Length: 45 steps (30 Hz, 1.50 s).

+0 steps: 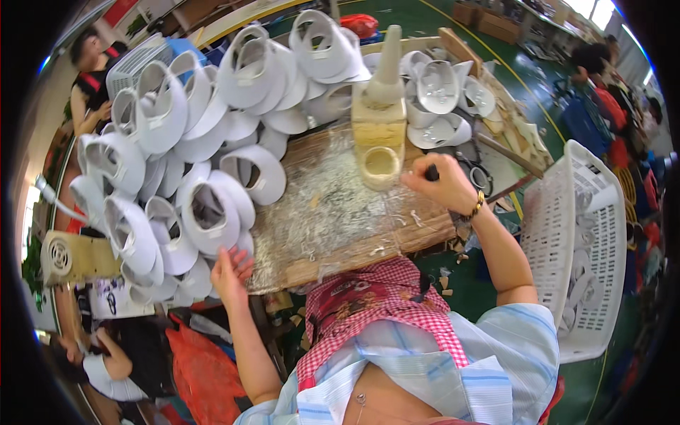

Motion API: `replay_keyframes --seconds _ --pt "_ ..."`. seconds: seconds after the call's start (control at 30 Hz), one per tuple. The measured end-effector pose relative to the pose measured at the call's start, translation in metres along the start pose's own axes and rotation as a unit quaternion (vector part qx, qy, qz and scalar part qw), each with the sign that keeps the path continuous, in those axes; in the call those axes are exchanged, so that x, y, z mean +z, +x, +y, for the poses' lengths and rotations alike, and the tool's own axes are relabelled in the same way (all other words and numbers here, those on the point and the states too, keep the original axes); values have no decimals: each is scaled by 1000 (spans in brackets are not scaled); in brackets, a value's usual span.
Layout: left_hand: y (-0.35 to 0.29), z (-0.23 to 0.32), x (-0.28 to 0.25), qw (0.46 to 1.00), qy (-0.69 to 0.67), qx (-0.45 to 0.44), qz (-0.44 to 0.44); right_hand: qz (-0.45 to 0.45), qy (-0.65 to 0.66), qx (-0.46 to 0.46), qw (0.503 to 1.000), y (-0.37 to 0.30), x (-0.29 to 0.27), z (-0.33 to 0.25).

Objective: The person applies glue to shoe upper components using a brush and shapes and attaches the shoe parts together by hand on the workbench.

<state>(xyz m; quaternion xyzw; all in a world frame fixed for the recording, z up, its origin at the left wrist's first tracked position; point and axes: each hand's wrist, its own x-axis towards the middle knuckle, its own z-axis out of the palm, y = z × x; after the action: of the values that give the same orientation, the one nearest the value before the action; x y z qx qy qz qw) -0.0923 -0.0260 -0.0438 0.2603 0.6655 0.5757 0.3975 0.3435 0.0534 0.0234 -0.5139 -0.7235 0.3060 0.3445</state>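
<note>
My right hand (pixel 445 183) is closed around a thin tool; only its black handle end (pixel 431 172) shows, and the rest is hidden by my fingers. Just left of that hand stands a pale plastic container (pixel 380 170) with a round opening, holding yellowish liquid, and an upright cone-topped bottle (pixel 386 74) behind it. My left hand (pixel 231 276) is open, fingers apart, beside the lowest of the white shoes (pixel 210 216). Whether its fingertips touch that shoe I cannot tell. Several more white open shoes (pixel 163 113) are heaped in layers along the left and back.
The worn wooden work board (pixel 312 227) has scraps on it. More white shoes (pixel 438 86) lie at the back right, near a wooden bar (pixel 510 152) and scissors (pixel 479 173). A white slatted basket (pixel 598 241) holding shoes stands at my right. Other people sit at left and far right.
</note>
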Motion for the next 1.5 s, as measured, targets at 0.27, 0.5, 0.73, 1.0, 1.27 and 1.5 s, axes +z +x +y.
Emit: replay_keyframes --seconds 0.27,0.5,0.73,1.0,1.27,1.5 --pt "-34 13 9 983 145 84 -68 48 -400 140 905 33 -81 55" --pt "-64 26 63 959 139 77 -237 31 -448 115 886 21 -83 62" --pt "-82 14 154 823 -14 -170 -542 57 -317 -120 939 -45 -49 7" --pt "-90 9 258 811 -43 -256 -523 41 -262 -226 937 -93 -35 37" --pt "-93 20 242 871 43 73 -484 234 -300 -106 918 -85 -59 46" --pt "-99 19 221 879 -88 82 -461 120 -451 -173 867 -38 -42 124"
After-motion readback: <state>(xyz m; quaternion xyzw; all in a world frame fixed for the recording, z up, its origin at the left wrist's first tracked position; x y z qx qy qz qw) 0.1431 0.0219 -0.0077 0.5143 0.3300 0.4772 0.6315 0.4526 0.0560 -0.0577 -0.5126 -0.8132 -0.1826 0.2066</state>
